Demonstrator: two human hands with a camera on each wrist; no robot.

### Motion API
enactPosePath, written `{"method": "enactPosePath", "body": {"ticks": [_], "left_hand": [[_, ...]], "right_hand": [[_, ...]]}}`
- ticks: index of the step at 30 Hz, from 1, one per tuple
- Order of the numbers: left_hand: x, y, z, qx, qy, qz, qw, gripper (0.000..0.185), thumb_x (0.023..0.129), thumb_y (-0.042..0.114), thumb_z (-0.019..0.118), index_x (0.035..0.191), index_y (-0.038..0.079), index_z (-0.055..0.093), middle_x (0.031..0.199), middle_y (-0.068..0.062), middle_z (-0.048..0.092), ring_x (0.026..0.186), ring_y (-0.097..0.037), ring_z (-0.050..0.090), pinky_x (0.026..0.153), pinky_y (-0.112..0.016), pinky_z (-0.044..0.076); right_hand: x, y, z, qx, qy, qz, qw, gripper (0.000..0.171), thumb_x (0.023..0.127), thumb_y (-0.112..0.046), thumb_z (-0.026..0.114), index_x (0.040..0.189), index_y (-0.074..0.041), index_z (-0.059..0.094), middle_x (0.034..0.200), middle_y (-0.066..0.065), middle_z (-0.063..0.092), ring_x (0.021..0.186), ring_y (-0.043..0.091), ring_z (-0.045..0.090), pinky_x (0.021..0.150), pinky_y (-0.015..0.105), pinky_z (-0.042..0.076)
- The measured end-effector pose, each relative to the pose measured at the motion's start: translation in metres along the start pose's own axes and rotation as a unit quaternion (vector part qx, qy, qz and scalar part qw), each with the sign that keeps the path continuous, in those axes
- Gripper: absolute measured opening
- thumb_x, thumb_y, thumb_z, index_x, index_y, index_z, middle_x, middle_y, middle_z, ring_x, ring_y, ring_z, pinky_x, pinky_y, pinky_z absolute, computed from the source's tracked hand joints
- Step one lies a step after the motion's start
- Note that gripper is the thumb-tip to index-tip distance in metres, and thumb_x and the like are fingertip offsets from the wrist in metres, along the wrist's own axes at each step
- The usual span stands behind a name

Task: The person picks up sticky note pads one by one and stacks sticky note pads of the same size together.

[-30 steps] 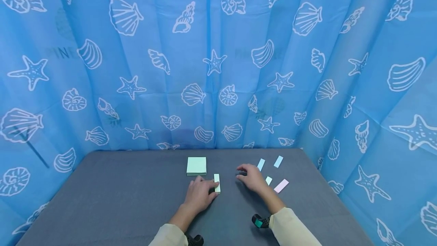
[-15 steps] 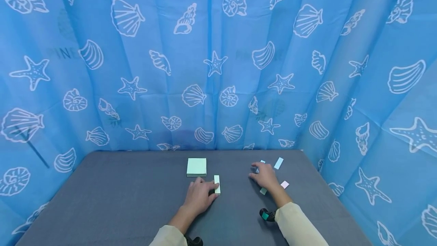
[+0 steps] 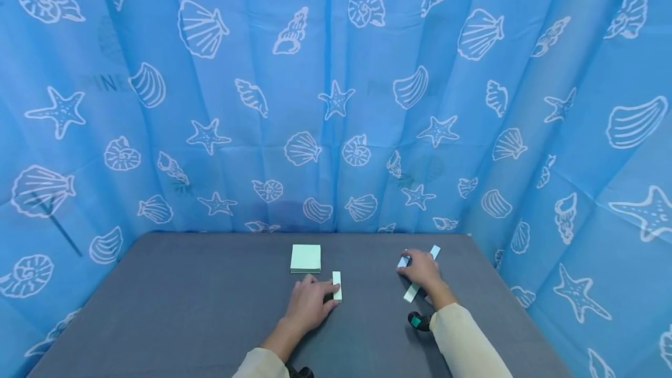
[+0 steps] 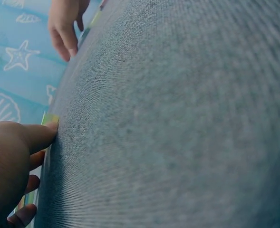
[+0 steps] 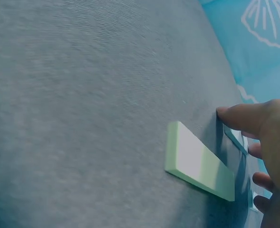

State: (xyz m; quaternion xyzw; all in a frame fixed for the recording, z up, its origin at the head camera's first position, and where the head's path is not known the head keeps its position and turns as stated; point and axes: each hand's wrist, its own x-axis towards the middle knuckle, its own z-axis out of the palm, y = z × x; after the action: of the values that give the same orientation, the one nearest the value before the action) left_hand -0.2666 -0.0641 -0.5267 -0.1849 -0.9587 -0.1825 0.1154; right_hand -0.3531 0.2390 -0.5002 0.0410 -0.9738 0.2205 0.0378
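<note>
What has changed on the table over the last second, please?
The right hand moved right and toward the curtain, and now touches a pale blue strip by its fingertips. The left hand stayed on the green strip; the square green pad did not move.

One square pad (image 3: 305, 258), four narrow pads (one mostly hidden).

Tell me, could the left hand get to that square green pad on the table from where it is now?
Probably yes. The left hand rests by a narrow green block, and the square pad lies just beyond its fingertips with only bare table between. The right hand is off to the side.
</note>
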Motion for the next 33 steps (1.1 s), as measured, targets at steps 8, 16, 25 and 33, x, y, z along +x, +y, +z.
{"method": "enactPosePath", "body": {"ticks": [8,16,25,33], "left_hand": [[0.0,0.0,0.001,-0.003,0.001,0.002,1.0,0.037,0.086,0.04,0.073,0.122,0.03,0.07,0.124,0.008,0.065,0.091,-0.016,0.051,0.071,-0.034,0.037],[0.0,0.0,0.002,-0.005,-0.002,0.002,1.0,0.037,0.086,0.039,0.073,0.121,0.03,0.07,0.124,0.008,0.065,0.092,-0.016,0.052,0.071,-0.034,0.036],[0.0,0.0,0.001,-0.009,0.001,0.002,1.0,0.037,0.086,0.039,0.073,0.121,0.029,0.07,0.124,0.007,0.065,0.09,-0.016,0.051,0.069,-0.034,0.036],[-0.001,0.001,-0.002,-0.008,0.007,0.006,0.9999,0.037,0.086,0.039,0.073,0.121,0.028,0.07,0.124,0.006,0.066,0.09,-0.016,0.052,0.07,-0.034,0.036]], "right_hand": [[0.0,0.003,-0.007,0.0,-0.012,0.007,1.0,0.05,0.084,-0.025,0.076,0.127,-0.004,0.062,0.129,0.023,0.058,0.119,0.046,0.046,0.095,0.063,0.032],[-0.003,-0.002,-0.005,0.005,-0.013,0.019,1.0,0.049,0.085,-0.026,0.075,0.127,-0.004,0.062,0.127,0.022,0.059,0.116,0.041,0.046,0.097,0.061,0.03],[-0.007,-0.007,0.001,0.0,-0.01,-0.008,1.0,0.045,0.084,-0.025,0.075,0.123,-0.004,0.064,0.126,0.02,0.059,0.117,0.042,0.047,0.094,0.062,0.032],[-0.017,-0.018,0.006,-0.009,0.007,-0.059,0.998,0.046,0.084,-0.023,0.075,0.124,-0.003,0.063,0.127,0.02,0.059,0.12,0.044,0.047,0.096,0.064,0.032]]}}
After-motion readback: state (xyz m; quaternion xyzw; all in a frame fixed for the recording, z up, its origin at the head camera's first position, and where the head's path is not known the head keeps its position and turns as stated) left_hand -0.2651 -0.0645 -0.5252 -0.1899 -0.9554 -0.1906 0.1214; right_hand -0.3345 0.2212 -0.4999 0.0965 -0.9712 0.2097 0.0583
